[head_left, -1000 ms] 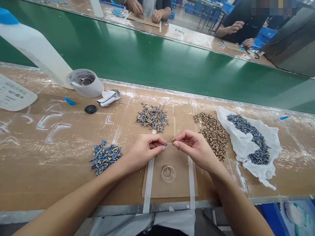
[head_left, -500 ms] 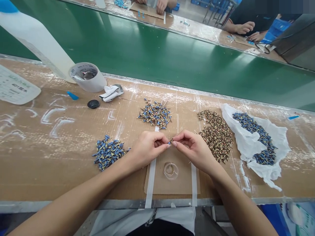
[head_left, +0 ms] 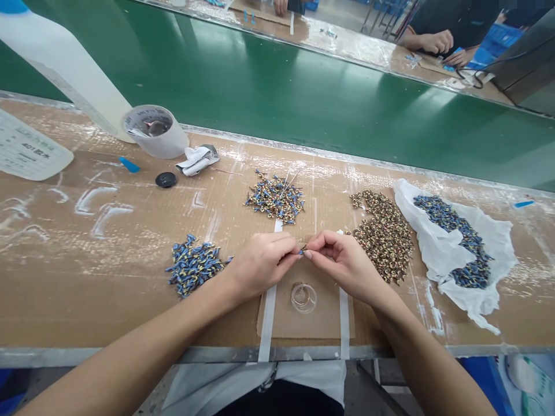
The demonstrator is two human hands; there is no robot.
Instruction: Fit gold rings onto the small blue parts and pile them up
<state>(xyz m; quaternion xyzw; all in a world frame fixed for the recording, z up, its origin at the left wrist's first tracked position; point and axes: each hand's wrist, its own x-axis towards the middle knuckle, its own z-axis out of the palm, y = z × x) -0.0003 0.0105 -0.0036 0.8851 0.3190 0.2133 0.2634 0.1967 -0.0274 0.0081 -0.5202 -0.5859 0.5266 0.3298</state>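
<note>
Both hands meet at the middle of the bench (head_left: 130, 300): left hand (head_left: 260, 263) and right hand (head_left: 342, 260), each grip pinched tight on one small part (head_left: 302, 250) between them. Brass pile (head_left: 384, 234) at two o'clock, blue pile (head_left: 193, 268) at nine.

Bare table (head_left: 108, 289) lies open left of the blue pile (head_left: 193, 270); brass pile (head_left: 384, 234) crowds the right hand (head_left: 342, 260).

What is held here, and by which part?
A tiny blue-and-brass part, pinched end to end between the fingertips of left hand and right hand.
</note>
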